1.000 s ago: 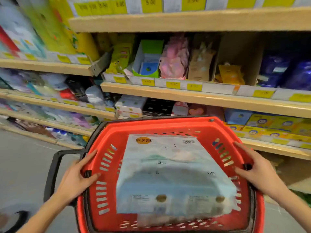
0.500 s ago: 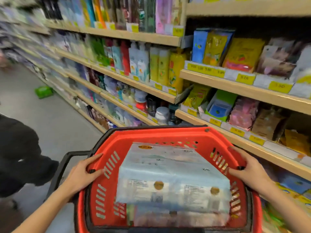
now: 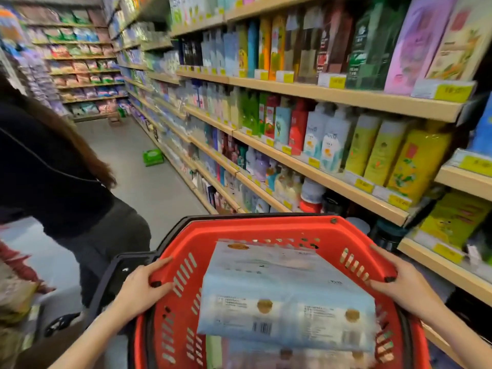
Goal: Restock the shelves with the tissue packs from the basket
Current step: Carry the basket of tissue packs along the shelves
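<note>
A red plastic basket with a black handle frame fills the lower middle of the head view. A large pale-blue tissue pack lies on top inside it, tilted, with more packs partly hidden beneath. My left hand grips the basket's left rim, thumb over the edge. My right hand grips the right rim the same way. Wooden shelves full of bottles run along my right side and down the aisle.
A person in dark clothes stands close on my left, beside the basket. A green pack lies on the grey aisle floor farther ahead near the shelf base. More stocked shelves close off the far end of the aisle.
The view has swung left along the aisle, away from the facing shelf. The person in dark clothes now looms much larger on the left. Both hands keep their grip on the basket.
</note>
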Demonstrator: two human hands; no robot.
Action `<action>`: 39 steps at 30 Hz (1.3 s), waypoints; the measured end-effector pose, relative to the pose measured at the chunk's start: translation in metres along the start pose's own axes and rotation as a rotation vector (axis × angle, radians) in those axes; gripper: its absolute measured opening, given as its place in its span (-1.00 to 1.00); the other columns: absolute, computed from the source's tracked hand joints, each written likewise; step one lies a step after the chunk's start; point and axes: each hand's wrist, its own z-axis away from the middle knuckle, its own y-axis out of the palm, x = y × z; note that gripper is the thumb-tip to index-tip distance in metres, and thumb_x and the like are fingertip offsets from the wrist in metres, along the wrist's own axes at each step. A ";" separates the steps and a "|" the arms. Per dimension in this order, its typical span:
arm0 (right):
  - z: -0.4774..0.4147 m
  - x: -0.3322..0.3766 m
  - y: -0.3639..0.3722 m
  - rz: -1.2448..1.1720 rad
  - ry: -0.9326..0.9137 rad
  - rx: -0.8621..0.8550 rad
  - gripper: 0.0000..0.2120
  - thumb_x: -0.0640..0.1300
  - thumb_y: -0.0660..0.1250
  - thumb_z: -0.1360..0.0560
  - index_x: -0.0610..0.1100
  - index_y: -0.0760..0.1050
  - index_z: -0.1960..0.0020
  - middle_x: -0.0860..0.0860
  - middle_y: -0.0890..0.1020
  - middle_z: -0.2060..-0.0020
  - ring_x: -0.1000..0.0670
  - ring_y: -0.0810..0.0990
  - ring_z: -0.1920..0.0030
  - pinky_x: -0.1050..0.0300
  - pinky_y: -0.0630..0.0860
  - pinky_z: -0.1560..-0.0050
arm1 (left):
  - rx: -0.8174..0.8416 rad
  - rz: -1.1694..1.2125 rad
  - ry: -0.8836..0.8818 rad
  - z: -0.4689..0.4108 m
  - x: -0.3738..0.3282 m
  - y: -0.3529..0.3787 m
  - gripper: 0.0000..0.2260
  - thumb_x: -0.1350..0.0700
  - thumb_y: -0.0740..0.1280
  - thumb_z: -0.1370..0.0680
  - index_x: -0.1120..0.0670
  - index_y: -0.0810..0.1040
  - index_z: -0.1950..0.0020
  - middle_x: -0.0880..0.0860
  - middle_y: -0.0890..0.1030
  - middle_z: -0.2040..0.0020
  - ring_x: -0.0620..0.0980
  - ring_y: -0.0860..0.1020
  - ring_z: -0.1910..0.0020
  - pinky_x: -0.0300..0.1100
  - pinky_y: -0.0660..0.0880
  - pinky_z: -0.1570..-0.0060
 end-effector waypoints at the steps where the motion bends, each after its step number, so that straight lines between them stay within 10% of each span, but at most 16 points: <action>1: -0.013 0.007 0.005 -0.004 -0.013 0.001 -0.26 -0.25 0.50 -0.25 0.02 0.33 -0.36 -0.02 0.62 0.07 0.06 0.60 0.21 0.23 0.46 0.25 | -0.014 -0.006 0.000 -0.007 0.000 -0.006 -0.43 -0.13 0.45 -0.28 -0.20 0.44 -0.29 0.00 0.59 0.05 -0.04 0.56 0.05 -0.15 0.45 0.02; 13: -0.256 0.074 0.069 -0.141 -0.171 0.139 -0.25 -0.09 0.60 -0.12 0.53 0.30 -0.01 0.05 0.67 0.09 0.25 0.59 0.29 0.49 0.43 0.22 | -0.149 -0.016 -0.138 -0.149 0.011 -0.053 -0.47 0.04 0.49 -0.35 -0.13 0.46 -0.30 -0.14 0.65 0.13 -0.28 0.59 0.23 -0.45 0.41 0.26; 17: -0.334 0.106 0.085 -0.233 -0.238 0.139 -0.27 0.39 0.49 0.17 0.65 0.27 0.07 0.32 0.61 0.12 0.41 0.55 0.22 0.63 0.37 0.21 | -0.220 -0.017 -0.195 -0.190 0.009 -0.066 -0.48 0.02 0.49 -0.35 -0.13 0.47 -0.29 -0.08 0.66 0.09 -0.21 0.60 0.19 -0.27 0.45 0.16; 21: -0.393 0.149 0.103 -0.226 -0.340 0.157 -0.08 0.43 0.45 0.21 0.27 0.46 -0.15 0.02 0.53 -0.12 0.11 0.52 -0.06 0.70 0.28 0.09 | -0.283 0.010 -0.234 -0.235 0.016 -0.084 -0.47 0.04 0.50 -0.34 -0.15 0.48 -0.28 -0.08 0.65 0.07 -0.22 0.59 0.17 -0.30 0.43 0.17; 24: -0.440 0.181 0.121 -0.222 -0.412 0.199 0.04 0.32 0.53 0.11 -0.12 0.44 -0.27 -0.01 0.50 -0.18 0.07 0.46 -0.10 0.39 0.33 -0.05 | -0.296 0.029 -0.277 -0.276 0.029 -0.100 -0.48 0.01 0.51 -0.33 -0.21 0.47 -0.25 -0.08 0.66 0.07 -0.21 0.61 0.18 -0.26 0.51 0.15; 27: -0.489 0.206 0.149 -0.202 -0.424 0.234 -0.24 -0.12 0.60 -0.12 -0.16 0.43 -0.27 -0.10 0.49 -0.25 0.06 0.40 -0.12 0.25 0.29 -0.08 | -0.312 0.036 -0.292 -0.320 0.050 -0.114 -0.47 -0.01 0.52 -0.31 -0.22 0.48 -0.24 -0.06 0.67 0.02 -0.13 0.62 0.10 -0.13 0.54 -0.01; 29: -0.523 0.220 0.169 -0.191 -0.465 0.241 -0.09 0.13 0.60 0.01 -0.10 0.42 -0.27 -0.03 0.49 -0.21 0.06 0.43 -0.11 0.30 0.33 -0.06 | -0.322 0.025 -0.288 -0.351 0.063 -0.123 -0.46 0.00 0.52 -0.30 -0.17 0.49 -0.26 -0.03 0.66 -0.03 -0.10 0.60 0.04 -0.18 0.48 -0.02; 33: -0.575 0.263 0.203 -0.201 -0.452 0.248 -0.14 -0.08 0.63 -0.05 -0.17 0.40 -0.29 -0.11 0.49 -0.25 0.05 0.43 -0.11 0.18 0.28 -0.09 | -0.325 0.017 -0.289 -0.415 0.081 -0.145 -0.46 0.03 0.51 -0.32 -0.13 0.49 -0.28 -0.02 0.65 -0.07 -0.08 0.59 0.00 -0.24 0.43 0.02; 39: -0.656 0.316 0.250 -0.182 -0.451 0.193 0.11 0.40 0.46 0.16 -0.11 0.42 -0.28 -0.01 0.52 -0.14 0.03 0.46 -0.07 0.22 0.31 -0.01 | -0.339 0.032 -0.319 -0.506 0.115 -0.183 -0.45 0.01 0.51 -0.31 -0.18 0.47 -0.27 -0.05 0.64 -0.09 -0.05 0.61 0.00 -0.14 0.52 -0.01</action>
